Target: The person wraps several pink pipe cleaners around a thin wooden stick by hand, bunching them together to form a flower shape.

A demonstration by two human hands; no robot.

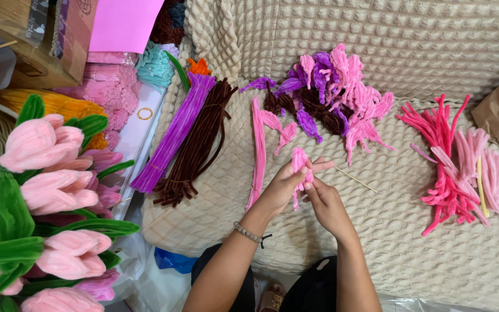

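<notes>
Both my hands meet over a cream waffle-textured blanket [411,231]. My left hand [284,185] grips a pink pipe-cleaner flower bud [300,162] from the left side. My right hand [324,202] pinches the bud's lower part, where loose pink strands hang down. A thin wooden stick [356,179] pokes out to the right from between the hands. A straight pink pipe cleaner [257,150] lies just left of my left hand.
A pile of finished pink and purple petals [336,92] lies beyond my hands. Bundles of purple [174,133] and brown pipe cleaners [194,144] lie at the left, bent hot-pink and pale-pink pieces [457,167] at the right. A bouquet of pink fuzzy tulips [41,190] fills the left edge.
</notes>
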